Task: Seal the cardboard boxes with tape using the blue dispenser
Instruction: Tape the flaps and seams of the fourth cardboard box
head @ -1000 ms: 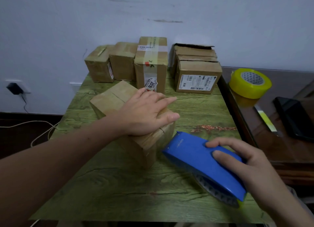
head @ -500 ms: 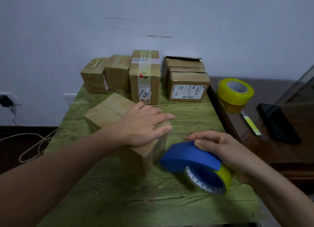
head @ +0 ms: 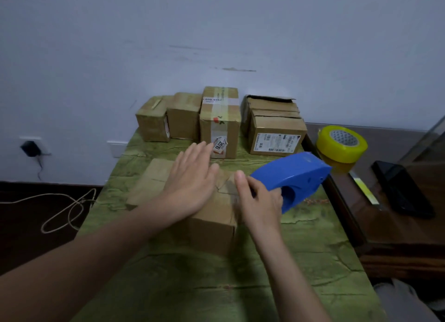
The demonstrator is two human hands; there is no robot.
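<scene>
A brown cardboard box [head: 212, 227] lies in the middle of the green table [head: 313, 261]. My left hand [head: 190, 184] presses flat on its top with straight fingers. My right hand [head: 258, 201] grips the blue tape dispenser [head: 292, 174], which is lifted and tilted at the box's right top edge. Its thumb points up beside the box top. The dispenser's tape end is hidden behind my right hand.
Several cardboard boxes [head: 220, 121] line the back of the table against the wall, one of them open-topped [head: 272, 104]. On the brown desk to the right sit a yellow tape roll [head: 342, 144] and a black phone [head: 402, 189]. A cord [head: 67, 208] lies on the floor at left.
My right hand has lifted the blue dispenser from the table beside the box up to the box's right top edge. My left hand's fingers have straightened on the box top.
</scene>
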